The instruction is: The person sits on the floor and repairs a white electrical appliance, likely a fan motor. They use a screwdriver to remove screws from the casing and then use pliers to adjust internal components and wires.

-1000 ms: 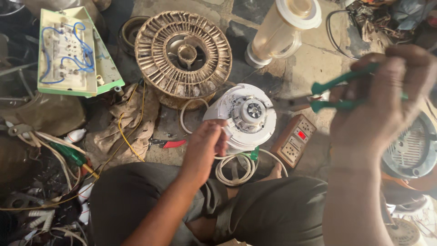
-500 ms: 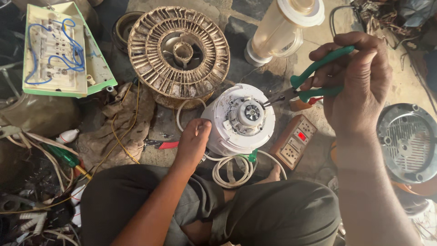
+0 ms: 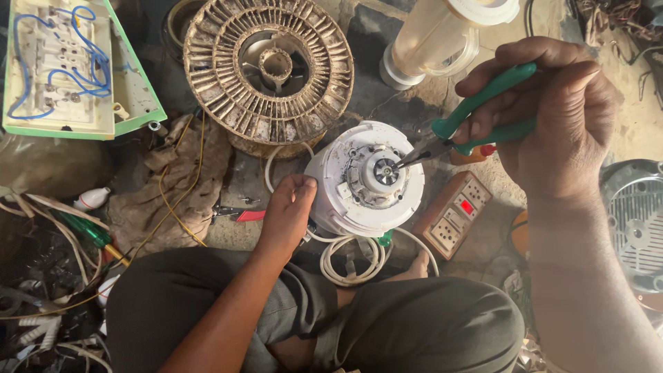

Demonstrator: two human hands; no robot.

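Knees (image 3: 414, 324) fill the bottom of the frame. Left hand (image 3: 286, 214) presses the motor base (image 3: 366, 179) at centre by its left edge; right hand (image 3: 552, 117) squeezes green pliers (image 3: 476, 121), tips on the hub. Cluttered floor beyond: fan wheel (image 3: 266, 69), switchboard (image 3: 69, 69) upper left.

My left hand (image 3: 286, 211) sits low at centre, forearm rising from six o'clock, fingers curled and pressed against something at its two o'clock. My right hand (image 3: 552, 114) is raised at two o'clock, forearm entering from five o'clock, fingers wrapped tight in a fist-like grip, knuckles toward me, wrist bent inward toward nine o'clock.
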